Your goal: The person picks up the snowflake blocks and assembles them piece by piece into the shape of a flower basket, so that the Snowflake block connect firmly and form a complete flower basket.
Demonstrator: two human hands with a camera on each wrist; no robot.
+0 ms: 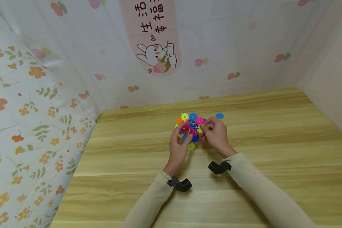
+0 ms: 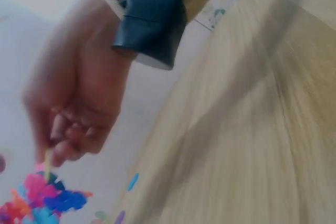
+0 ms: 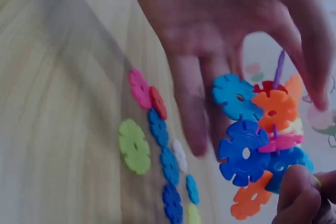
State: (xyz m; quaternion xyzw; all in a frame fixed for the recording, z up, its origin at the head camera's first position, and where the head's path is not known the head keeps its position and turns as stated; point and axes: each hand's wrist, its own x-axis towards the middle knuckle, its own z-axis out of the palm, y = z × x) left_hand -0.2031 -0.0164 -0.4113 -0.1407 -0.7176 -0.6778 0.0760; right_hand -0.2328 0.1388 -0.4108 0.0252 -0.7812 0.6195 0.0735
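My left hand (image 1: 178, 148) curls round a cluster of interlocked, flower-shaped plastic discs (image 1: 192, 126) in blue, orange, pink and red. Its thumb is on the near side, its fingers on the far side. In the right wrist view, that cluster shows close up, with blue (image 3: 245, 153) and orange discs facing the camera. From the right, my right hand (image 1: 217, 134) pinches a yellow disc (image 2: 48, 164) between thumb and forefinger, right at the cluster's edge. Its other fingers are folded in, as the left wrist view shows. Part of the cluster is hidden behind my left hand.
Loose discs lie on the wooden table (image 1: 125, 158) around and beyond the hands: a lime one (image 3: 134, 147), a pink one (image 3: 139, 88), several blues. A blue disc (image 1: 219, 116) lies apart at the right. Printed cloth (image 1: 222, 44) hangs behind the table.
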